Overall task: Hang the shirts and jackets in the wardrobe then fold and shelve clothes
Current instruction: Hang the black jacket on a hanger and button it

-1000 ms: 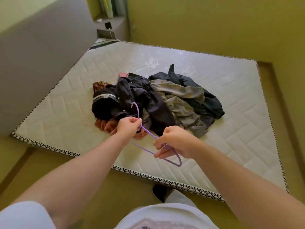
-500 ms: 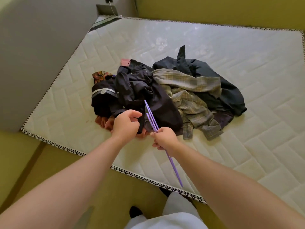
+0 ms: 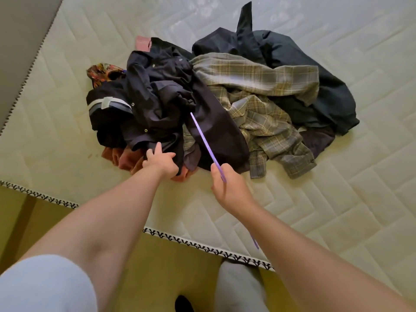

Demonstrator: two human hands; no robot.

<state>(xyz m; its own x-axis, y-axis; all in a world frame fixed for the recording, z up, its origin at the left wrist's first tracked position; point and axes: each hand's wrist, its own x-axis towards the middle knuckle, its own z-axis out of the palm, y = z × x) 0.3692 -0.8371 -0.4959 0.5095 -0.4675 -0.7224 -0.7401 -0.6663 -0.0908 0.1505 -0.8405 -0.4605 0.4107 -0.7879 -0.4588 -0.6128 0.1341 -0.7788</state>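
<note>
Head view: dark navy snap-button jacket — soft, limp, likely light — heaped on white quilted mattress. My left hand pinches its near edge; collar is the better hold. My right hand grips thin purple plastic hanger.
</note>
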